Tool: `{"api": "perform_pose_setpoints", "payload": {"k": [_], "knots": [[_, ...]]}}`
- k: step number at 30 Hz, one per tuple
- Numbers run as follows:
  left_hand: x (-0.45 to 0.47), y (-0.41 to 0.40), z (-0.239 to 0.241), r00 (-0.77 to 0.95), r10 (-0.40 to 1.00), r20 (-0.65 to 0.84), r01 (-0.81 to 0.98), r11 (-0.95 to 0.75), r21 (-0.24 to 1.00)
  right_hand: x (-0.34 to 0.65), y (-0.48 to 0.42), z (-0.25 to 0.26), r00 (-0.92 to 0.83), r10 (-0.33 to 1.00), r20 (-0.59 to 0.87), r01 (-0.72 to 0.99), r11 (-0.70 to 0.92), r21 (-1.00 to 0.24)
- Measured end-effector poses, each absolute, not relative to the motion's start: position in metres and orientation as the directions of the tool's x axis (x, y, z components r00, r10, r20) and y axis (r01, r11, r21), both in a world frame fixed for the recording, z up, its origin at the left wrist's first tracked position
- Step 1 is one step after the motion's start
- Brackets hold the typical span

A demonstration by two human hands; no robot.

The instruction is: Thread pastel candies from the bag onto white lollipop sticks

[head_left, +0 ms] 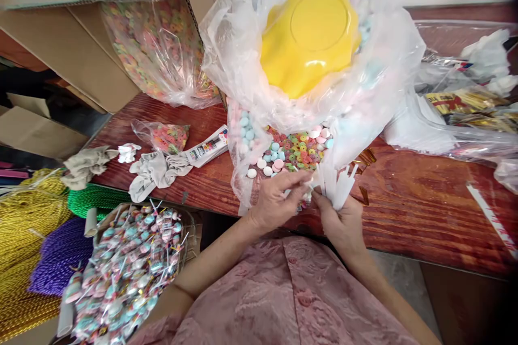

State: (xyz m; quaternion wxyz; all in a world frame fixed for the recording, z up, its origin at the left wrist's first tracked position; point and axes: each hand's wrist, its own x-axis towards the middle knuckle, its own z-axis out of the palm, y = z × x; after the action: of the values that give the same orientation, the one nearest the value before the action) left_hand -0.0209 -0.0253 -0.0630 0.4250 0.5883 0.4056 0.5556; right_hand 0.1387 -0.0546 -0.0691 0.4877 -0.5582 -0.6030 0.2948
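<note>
A bundle of white lollipop sticks [338, 188] fans upward from my right hand [343, 223], whose fingers are closed round its lower end. Just left of it, my left hand [279, 199] pinches with thumb and forefinger; what lies between the fingertips is too small and hidden to make out. Beyond my hands, ring-shaped gummy candies [299, 151] in red, yellow and green lie spread with round pink, white and blue candies [262, 163]. A clear plastic bag [243, 86] stands behind them, with a yellow scalloped bowl [311, 43] upside down on it.
A cardboard box [93, 48] with a large bag of gummy rings [157, 48] stands at left. Grey gloves [151, 172] lie on the red-brown table [413, 199]. Wrapped candy sticks fill a basket [190, 237] at lower left, beside coloured cords [60, 253]. Plastic packets [465, 102] lie right.
</note>
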Motion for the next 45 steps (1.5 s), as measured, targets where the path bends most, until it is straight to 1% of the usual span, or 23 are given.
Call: {"api": "perform_pose_setpoints", "payload": {"k": [2, 3, 4, 6, 8, 9, 12, 16, 17, 19, 23, 26, 28, 30, 31, 33, 35, 36, 38, 40, 42, 45], "knots": [[-0.033, -0.008, -0.064, -0.065, 0.971, 0.232, -0.012, -0.233, 0.972, 0.15, -0.05, -0.069, 0.11, 0.966, 0.234, 0.404, 0.172, -0.899], [-0.04, 0.001, -0.064, -0.134, 0.969, 0.209, 0.022, -0.208, 0.978, 0.155, -0.048, -0.07, 0.106, 0.971, 0.216, 0.407, 0.156, -0.9], [-0.048, 0.009, -0.065, -0.16, 0.964, 0.21, 0.1, -0.196, 0.976, 0.159, -0.047, -0.071, 0.092, 0.977, 0.194, 0.408, 0.14, -0.902], [-0.06, 0.02, -0.068, -0.064, 0.974, 0.215, 0.316, -0.185, 0.931, 0.163, -0.048, -0.074, 0.061, 0.986, 0.152, 0.405, 0.115, -0.907], [-0.064, 0.022, -0.071, 0.078, 0.978, 0.195, 0.517, -0.207, 0.831, 0.161, -0.05, -0.077, 0.036, 0.99, 0.137, 0.414, 0.11, -0.904], [-0.063, 0.022, -0.073, 0.118, 0.976, 0.184, 0.588, -0.218, 0.779, 0.159, -0.051, -0.077, 0.017, 0.99, 0.139, 0.423, 0.119, -0.898], [-0.056, 0.021, -0.077, 0.131, 0.974, 0.185, 0.708, -0.222, 0.67, 0.151, -0.054, -0.077, -0.063, 0.985, 0.159, 0.454, 0.17, -0.875], [-0.052, 0.028, -0.079, 0.173, 0.969, 0.174, 0.769, -0.244, 0.59, 0.15, -0.053, -0.075, -0.145, 0.972, 0.186, 0.506, 0.234, -0.83], [-0.053, 0.029, -0.079, 0.189, 0.965, 0.181, 0.761, -0.26, 0.594, 0.152, -0.053, -0.074, -0.148, 0.97, 0.192, 0.517, 0.241, -0.821], [-0.058, 0.027, -0.078, 0.192, 0.954, 0.23, 0.704, -0.297, 0.645, 0.154, -0.052, -0.072, -0.139, 0.968, 0.209, 0.532, 0.251, -0.809], [-0.063, 0.009, -0.077, 0.116, 0.912, 0.394, 0.516, -0.395, 0.76, 0.157, -0.052, -0.067, -0.162, 0.959, 0.232, 0.541, 0.283, -0.792], [-0.057, -0.005, -0.076, 0.105, 0.871, 0.48, 0.375, -0.482, 0.792, 0.154, -0.051, -0.066, -0.213, 0.949, 0.232, 0.585, 0.314, -0.748], [-0.05, -0.011, -0.075, 0.084, 0.86, 0.504, 0.281, -0.506, 0.816, 0.152, -0.05, -0.066, -0.239, 0.943, 0.231, 0.624, 0.332, -0.708], [-0.043, -0.016, -0.073, 0.042, 0.879, 0.476, 0.163, -0.476, 0.864, 0.15, -0.049, -0.067, -0.248, 0.94, 0.233, 0.643, 0.339, -0.687], [-0.041, -0.018, -0.073, 0.019, 0.903, 0.43, 0.09, -0.43, 0.898, 0.149, -0.05, -0.067, -0.248, 0.94, 0.233, 0.642, 0.34, -0.688], [-0.038, -0.019, -0.072, -0.014, 0.958, 0.287, -0.07, -0.287, 0.955, 0.149, -0.052, -0.067, -0.239, 0.943, 0.233, 0.619, 0.333, -0.712], [-0.036, -0.02, -0.073, -0.023, 0.989, 0.143, -0.197, -0.145, 0.97, 0.149, -0.055, -0.067, -0.212, 0.951, 0.224, 0.581, 0.306, -0.754], [-0.036, -0.02, -0.074, -0.021, 0.995, 0.1, -0.23, -0.102, 0.968, 0.149, -0.057, -0.067, -0.196, 0.957, 0.212, 0.56, 0.287, -0.777], [-0.036, -0.02, -0.075, -0.009, 0.996, 0.084, -0.236, -0.083, 0.968, 0.149, -0.059, -0.069, -0.175, 0.967, 0.186, 0.518, 0.251, -0.818], [-0.037, -0.019, -0.077, -0.01, 0.988, 0.153, -0.169, -0.152, 0.974, 0.147, -0.061, -0.071, -0.165, 0.972, 0.169, 0.483, 0.229, -0.845], [-0.037, -0.019, -0.078, -0.02, 0.954, 0.298, -0.04, -0.299, 0.953, 0.146, -0.061, -0.073, -0.155, 0.975, 0.161, 0.459, 0.216, -0.862], [-0.036, -0.021, -0.077, 0.014, 0.846, 0.534, 0.197, -0.526, 0.827, 0.144, -0.062, -0.075, -0.14, 0.978, 0.152, 0.43, 0.198, -0.881]]}}
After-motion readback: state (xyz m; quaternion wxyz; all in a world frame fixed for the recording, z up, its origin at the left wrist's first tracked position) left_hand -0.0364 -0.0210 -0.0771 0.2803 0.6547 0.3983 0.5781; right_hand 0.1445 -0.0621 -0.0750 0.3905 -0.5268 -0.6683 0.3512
